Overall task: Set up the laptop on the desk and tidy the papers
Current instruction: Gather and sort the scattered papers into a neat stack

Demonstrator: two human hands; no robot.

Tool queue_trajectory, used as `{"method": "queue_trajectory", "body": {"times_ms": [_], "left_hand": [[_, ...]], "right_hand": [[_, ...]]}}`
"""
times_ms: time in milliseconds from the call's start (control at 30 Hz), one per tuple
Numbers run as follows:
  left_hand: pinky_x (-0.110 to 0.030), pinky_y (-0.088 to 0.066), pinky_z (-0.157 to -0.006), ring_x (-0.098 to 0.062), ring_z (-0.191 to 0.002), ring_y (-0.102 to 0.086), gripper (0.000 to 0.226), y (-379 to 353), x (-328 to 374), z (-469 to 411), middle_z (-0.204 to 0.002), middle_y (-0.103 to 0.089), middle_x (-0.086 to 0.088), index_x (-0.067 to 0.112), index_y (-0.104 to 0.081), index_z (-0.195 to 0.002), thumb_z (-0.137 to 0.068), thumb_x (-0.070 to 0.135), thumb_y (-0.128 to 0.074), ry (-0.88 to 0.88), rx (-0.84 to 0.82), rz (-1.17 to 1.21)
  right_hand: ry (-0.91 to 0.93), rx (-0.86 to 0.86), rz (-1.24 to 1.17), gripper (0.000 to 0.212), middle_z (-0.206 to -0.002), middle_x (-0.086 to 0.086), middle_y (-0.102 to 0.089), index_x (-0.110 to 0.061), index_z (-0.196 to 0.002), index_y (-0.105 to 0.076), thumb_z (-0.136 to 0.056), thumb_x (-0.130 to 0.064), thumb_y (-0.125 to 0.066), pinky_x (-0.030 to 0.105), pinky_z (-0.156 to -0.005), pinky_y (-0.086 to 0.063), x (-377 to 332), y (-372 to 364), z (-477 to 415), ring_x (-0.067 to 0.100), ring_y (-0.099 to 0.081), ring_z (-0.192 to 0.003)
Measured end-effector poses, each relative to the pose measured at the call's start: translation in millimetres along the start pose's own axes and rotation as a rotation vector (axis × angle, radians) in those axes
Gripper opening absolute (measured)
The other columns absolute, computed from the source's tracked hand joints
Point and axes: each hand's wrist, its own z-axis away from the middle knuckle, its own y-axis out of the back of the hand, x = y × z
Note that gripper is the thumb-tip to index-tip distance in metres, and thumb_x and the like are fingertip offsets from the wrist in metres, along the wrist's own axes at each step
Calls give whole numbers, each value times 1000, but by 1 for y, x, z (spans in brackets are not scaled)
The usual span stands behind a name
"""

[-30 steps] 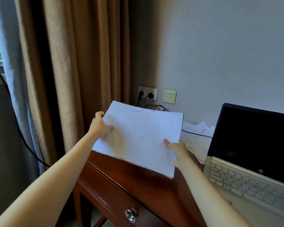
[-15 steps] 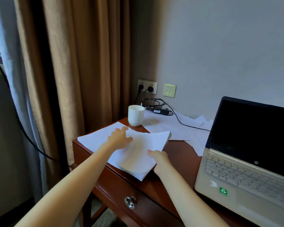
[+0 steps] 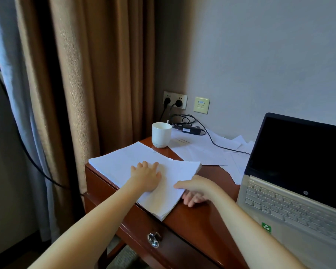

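Note:
A stack of white papers [image 3: 124, 162] lies on the left corner of the dark wooden desk [image 3: 198, 216]. My left hand [image 3: 146, 176] presses flat on top of the stack with straight fingers. My right hand [image 3: 195, 189] holds the stack's right edge, thumb on top and fingers curled underneath. The open laptop [image 3: 299, 193], silver with a black screen, stands at the right side of the desk. More loose white sheets [image 3: 206, 150] lie spread behind, between the stack and the laptop.
A white cup [image 3: 161, 137] stands at the desk's back left. A black power adapter [image 3: 190, 130] and its cable [image 3: 217, 145] run from the wall sockets [image 3: 175, 100] across the loose sheets. Brown curtains [image 3: 97, 74] hang left. A drawer knob [image 3: 153, 239] sits below.
The stack went from held up in the air to lying flat on the desk corner. My left hand moved from its edge to pressing on top.

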Motion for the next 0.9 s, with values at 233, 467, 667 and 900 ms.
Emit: {"method": "queue_trajectory", "body": {"times_ms": [233,467,667,900], "left_hand": [[-42,-28,-108,-33,-132,-34,49,28,25,-16,-144,-34,-14,16,-30,-144,-98,31,-38,-56,-95,1],[-28,-38,-93,-22,-124,-45,42,35,64,-49,-136,-46,-7,9,-46,-133,-91,16,-51,-36,-104,851],[-39,-36,-101,-30,-113,-48,49,39,73,-72,-123,-46,-19,0,-34,-136,-90,3,-51,309,-217,1621],[-35,-38,-94,-26,-111,-44,45,30,84,-109,-129,-44,-16,2,-42,-131,-87,0,-49,360,25,1645]], "right_hand": [[101,272,216,19,-52,0,-67,-8,-70,-61,-82,-19,-50,18,-47,-46,0,43,-12,16,-63,-49],[303,566,365,21,-114,5,-56,-14,-101,-65,-87,-17,-49,29,-78,-42,12,56,-46,24,-53,-108],[299,572,541,38,-136,9,-39,-16,-130,-48,-95,-28,-45,36,-98,-35,19,69,-80,28,-39,-126],[282,554,695,42,-146,12,-29,-20,-138,-42,-100,-30,-30,38,-106,-26,29,90,-112,26,-22,-138]]}}
